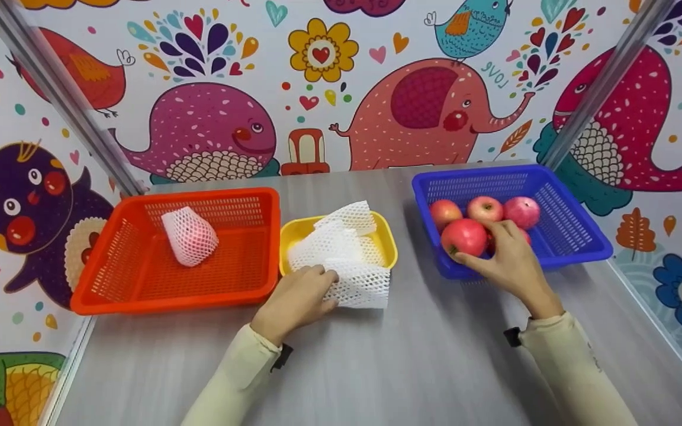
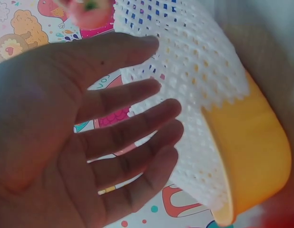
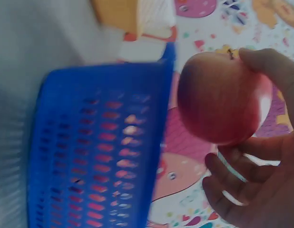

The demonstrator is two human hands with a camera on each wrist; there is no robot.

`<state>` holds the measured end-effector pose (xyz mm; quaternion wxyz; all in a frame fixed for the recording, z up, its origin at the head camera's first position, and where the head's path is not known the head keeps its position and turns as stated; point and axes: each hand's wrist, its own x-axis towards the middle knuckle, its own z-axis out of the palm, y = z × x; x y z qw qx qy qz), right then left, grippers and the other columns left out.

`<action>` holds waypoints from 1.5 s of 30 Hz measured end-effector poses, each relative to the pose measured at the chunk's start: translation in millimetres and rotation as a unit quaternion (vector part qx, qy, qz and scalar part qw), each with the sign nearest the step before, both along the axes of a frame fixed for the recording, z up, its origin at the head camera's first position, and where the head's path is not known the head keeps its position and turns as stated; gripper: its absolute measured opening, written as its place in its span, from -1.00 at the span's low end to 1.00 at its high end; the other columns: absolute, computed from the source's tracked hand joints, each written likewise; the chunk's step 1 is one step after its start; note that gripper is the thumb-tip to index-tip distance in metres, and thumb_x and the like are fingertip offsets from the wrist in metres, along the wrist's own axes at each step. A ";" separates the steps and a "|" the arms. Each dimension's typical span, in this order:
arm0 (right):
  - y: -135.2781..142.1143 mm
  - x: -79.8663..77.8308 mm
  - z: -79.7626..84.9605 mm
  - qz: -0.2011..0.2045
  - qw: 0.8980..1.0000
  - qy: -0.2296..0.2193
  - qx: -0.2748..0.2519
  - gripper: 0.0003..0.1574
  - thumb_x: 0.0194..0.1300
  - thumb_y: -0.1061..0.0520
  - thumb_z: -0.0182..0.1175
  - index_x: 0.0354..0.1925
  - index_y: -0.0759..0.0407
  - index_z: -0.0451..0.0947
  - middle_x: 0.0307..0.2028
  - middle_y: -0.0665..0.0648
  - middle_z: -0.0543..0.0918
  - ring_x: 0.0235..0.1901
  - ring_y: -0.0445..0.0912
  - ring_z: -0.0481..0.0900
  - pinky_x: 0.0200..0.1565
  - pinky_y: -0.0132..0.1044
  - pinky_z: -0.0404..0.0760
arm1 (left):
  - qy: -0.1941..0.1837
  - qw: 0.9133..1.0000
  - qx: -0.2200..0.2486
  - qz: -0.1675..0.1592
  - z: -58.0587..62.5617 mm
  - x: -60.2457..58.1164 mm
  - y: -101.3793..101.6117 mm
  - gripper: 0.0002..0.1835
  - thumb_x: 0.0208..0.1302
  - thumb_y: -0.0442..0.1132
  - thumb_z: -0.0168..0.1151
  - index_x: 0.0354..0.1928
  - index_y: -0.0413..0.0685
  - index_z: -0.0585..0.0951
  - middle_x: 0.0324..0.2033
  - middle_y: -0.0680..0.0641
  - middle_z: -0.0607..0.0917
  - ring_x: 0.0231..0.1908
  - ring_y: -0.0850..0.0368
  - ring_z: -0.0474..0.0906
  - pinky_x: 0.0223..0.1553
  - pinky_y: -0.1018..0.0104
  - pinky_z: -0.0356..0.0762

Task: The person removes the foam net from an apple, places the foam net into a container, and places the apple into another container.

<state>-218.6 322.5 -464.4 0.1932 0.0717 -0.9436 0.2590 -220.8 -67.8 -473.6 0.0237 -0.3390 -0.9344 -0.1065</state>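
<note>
Between thumb and fingers, my right hand [image 1: 514, 265] holds a red apple [image 1: 463, 238] at the near left rim of the blue basket [image 1: 578, 255]. In the right wrist view that apple [image 3: 220, 99] is raised above the basket wall. Several other apples [image 1: 485, 208] lie inside the basket. My left hand [image 1: 295, 300] is at the near side of the yellow container [image 1: 392, 251], beside white foam fruit nets [image 1: 362, 284] that spill over its rim. In the left wrist view its loosely extended fingers [image 2: 137, 118] lie against or just before the netting; contact is unclear.
At the left stands an orange-red basket [image 1: 175, 305] with one net-wrapped fruit [image 1: 194, 239] in it. All the containers sit on a grey table [image 1: 376, 367]. Walls printed with cartoon animals [image 1: 418, 118] enclose its back and sides, with metal posts [image 1: 74, 100] at the corners.
</note>
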 end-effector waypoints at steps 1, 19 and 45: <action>2.4 -2.7 -1.2 -0.007 1.000 -0.023 0.006 0.05 0.03 -0.30 0.50 0.24 0.35 0.45 -0.14 0.32 0.49 -0.10 0.15 0.39 -0.12 0.13 0.46 | -0.003 1.000 0.000 0.000 0.3 0.6 -0.4 -0.78 0.25 -0.11 0.36 -0.17 -0.07 0.65 -0.39 -0.05 0.59 -0.36 0.00 0.54 -0.35 0.14 0.52; 11.7 -21.9 -16.1 -0.007 0.984 -0.151 0.091 -0.26 0.21 -0.29 0.35 -0.17 0.38 0.52 -0.41 0.25 0.56 -0.38 0.18 0.53 -0.34 0.10 0.47 | -0.031 0.999 0.004 0.005 2.5 13.1 -9.6 -0.80 0.24 -0.11 0.38 -0.23 -0.06 0.64 -0.42 0.02 0.59 -0.40 0.06 0.50 -0.37 0.22 0.51; -138.9 24.5 -50.3 0.230 0.968 0.088 0.043 -0.56 0.08 -0.03 0.52 -0.13 0.15 0.66 -0.25 0.07 0.64 -0.28 -0.01 0.61 -0.25 -0.08 0.57 | -0.045 0.998 0.009 0.031 9.7 29.2 -33.4 -0.73 0.22 -0.08 0.41 -0.14 -0.05 0.66 -0.28 -0.02 0.67 -0.28 0.03 0.57 -0.20 0.14 0.57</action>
